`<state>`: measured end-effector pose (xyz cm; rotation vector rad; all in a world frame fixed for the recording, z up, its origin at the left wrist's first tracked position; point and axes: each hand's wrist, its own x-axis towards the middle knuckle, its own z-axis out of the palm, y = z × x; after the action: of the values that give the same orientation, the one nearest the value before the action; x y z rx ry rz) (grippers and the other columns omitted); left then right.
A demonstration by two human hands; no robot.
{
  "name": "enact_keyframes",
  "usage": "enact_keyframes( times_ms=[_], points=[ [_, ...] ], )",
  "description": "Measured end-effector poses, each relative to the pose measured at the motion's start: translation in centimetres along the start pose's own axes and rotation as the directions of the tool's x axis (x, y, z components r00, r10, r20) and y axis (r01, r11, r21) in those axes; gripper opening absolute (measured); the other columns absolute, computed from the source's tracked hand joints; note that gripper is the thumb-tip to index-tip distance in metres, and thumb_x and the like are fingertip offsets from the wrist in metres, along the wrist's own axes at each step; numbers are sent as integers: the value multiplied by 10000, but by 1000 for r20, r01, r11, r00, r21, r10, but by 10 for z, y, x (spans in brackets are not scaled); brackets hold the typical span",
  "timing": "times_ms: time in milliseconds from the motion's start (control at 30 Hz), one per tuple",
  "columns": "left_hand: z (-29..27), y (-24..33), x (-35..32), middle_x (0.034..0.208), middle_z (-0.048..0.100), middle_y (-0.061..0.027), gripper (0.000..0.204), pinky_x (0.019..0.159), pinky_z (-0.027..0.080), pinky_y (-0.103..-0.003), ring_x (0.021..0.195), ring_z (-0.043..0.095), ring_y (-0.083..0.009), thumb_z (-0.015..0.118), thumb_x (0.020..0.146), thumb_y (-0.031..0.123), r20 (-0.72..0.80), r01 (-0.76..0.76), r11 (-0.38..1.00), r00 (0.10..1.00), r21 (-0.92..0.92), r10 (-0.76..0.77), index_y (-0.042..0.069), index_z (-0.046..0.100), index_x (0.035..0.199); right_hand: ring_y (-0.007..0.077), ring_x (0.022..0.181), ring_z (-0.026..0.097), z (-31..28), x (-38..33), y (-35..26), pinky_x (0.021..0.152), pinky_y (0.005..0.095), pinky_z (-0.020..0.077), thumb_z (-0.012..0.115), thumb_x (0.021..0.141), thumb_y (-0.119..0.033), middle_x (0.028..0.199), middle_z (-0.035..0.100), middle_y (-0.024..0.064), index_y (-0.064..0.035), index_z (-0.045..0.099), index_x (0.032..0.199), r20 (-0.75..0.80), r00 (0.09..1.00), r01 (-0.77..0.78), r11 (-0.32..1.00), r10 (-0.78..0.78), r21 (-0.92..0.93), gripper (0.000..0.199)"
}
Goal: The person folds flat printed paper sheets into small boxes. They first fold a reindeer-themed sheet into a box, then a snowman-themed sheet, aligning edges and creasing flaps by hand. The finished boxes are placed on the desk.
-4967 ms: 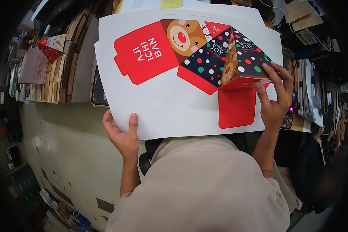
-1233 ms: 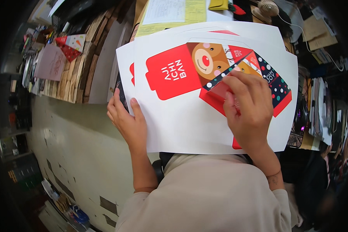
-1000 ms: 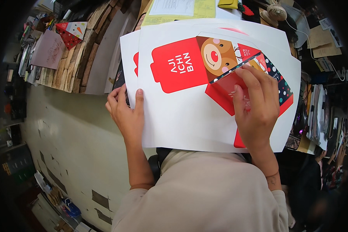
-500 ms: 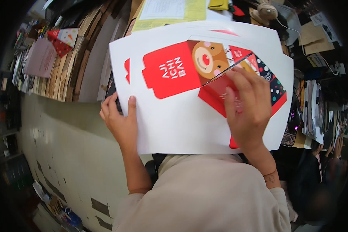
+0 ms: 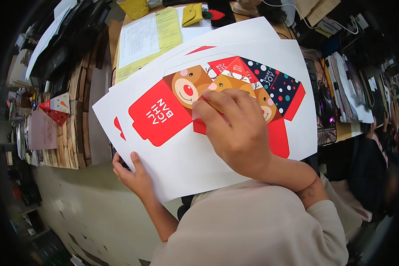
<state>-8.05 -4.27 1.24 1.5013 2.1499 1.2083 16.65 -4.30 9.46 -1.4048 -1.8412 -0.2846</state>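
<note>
I hold a white sheet (image 5: pixel 177 164) printed with a flat box template: a red panel, brown bear faces and a dark dotted panel. My left hand (image 5: pixel 133 175) grips its lower left edge, thumb on top. My right hand (image 5: pixel 235 128) lies flat on the printed part, fingers pressing near the bear face (image 5: pixel 188 86). A second white sheet (image 5: pixel 111 113) sits underneath, showing at the left and top edges.
A desk lies beyond the sheets with yellow and white paper forms (image 5: pixel 148 37), a yellow pouch (image 5: pixel 191 14) and cables. Stacked cardboard and wood boards (image 5: pixel 73 111) stand at the left. Books and a computer mouse (image 5: pixel 326 106) are at the right. A pale floor is below.
The sheets have tilted and shifted right. My right hand has slid left across the print toward the bear face. My left hand has moved lower along the sheet's left edge.
</note>
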Motion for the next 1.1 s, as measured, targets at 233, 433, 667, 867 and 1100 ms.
enact_keyframes(
  times_ms=[233,433,667,867,1100],
  points=[
    [0,-2,1,1158,509,-158,440,973,384,-409,1116,491,-260,609,916,254,14,4,1000,1000,0,-4,-22,481,1234,239,860,601,1,-2,1,688,350,472,725,700,-47,989,646,92,-48,642,977,-46,999,-25,1000,25,-6,289],
    [8,-6,-5,1182,557,-185,404,962,407,-378,1077,539,-261,587,930,209,-53,-87,958,996,-272,75,-41,465,1223,246,894,593,-1,-4,3,695,350,474,704,718,-65,979,634,91,-37,639,974,-7,1000,-12,1000,11,-15,266],
    [5,-12,1,1252,525,-153,480,1002,352,-445,1162,495,-290,574,930,288,15,-115,991,993,73,114,29,439,1311,237,900,591,2,-6,1,721,345,472,674,729,-81,939,625,94,-42,632,911,-52,997,-49,998,50,31,190],
    [4,16,-7,1317,486,-116,509,1032,288,-496,1239,422,-295,540,931,374,-43,-244,756,940,608,338,99,465,1352,224,900,588,7,-9,-1,730,333,457,662,728,-118,893,616,83,-43,640,880,-100,992,-68,997,70,24,171],
    [30,58,-23,1035,634,-71,397,848,451,-311,918,579,-169,698,828,165,364,-315,880,820,-356,441,-25,587,1158,220,858,569,11,-10,-3,724,320,414,649,690,-167,797,616,58,-53,646,795,-177,980,-87,996,89,21,155]
  ],
)
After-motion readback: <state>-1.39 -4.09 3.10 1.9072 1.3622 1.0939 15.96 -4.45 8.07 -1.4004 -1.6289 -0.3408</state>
